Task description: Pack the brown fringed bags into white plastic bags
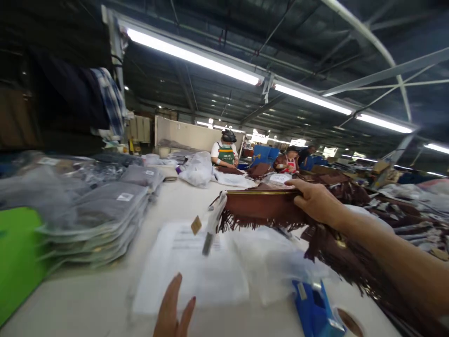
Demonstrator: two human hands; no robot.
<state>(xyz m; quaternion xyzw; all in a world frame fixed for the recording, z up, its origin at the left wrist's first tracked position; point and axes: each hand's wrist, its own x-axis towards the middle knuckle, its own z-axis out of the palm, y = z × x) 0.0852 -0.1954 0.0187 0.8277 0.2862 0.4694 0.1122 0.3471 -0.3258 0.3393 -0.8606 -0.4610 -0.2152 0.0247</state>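
Observation:
My right hand grips a brown fringed bag by its top edge, where a gold-coloured strip like a zip runs. Fringe hangs along the bag's lower side. At its left end are a white wrapping and a small tan tag on the swing. Low in the picture, my left hand is held with its fingers apart and nothing in them. Beneath both hands lie a printed clear plastic bag and another clear plastic bag, partly blurred.
At left stands a stack of grey packed goods beside a green box. A blue tape dispenser and a tape roll are near the front. Brown fringed goods are heaped at right. A co-worker works across the table.

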